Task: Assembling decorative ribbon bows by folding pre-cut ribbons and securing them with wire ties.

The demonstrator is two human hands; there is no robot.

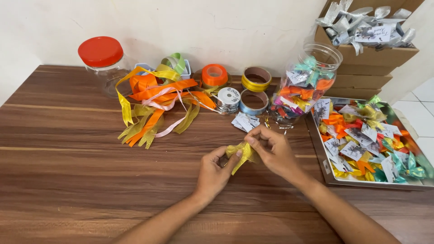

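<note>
Near the bench's (68,149) front edge, my left hand (216,169) and right hand (273,151) pinch a yellow ribbon piece (240,153), apparently folded, fingers closed narrow.

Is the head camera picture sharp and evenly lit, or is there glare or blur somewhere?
Head view: soft, even light, weak shadows under both hands; the yellow ribbon is sharp; slight glare on the clear jar and metal tray; table edges bend a little toward the corners.

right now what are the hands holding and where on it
A yellow ribbon bow, pinched between both hands: the left hand at its left end, the right hand at its upper right, above the table.
</note>
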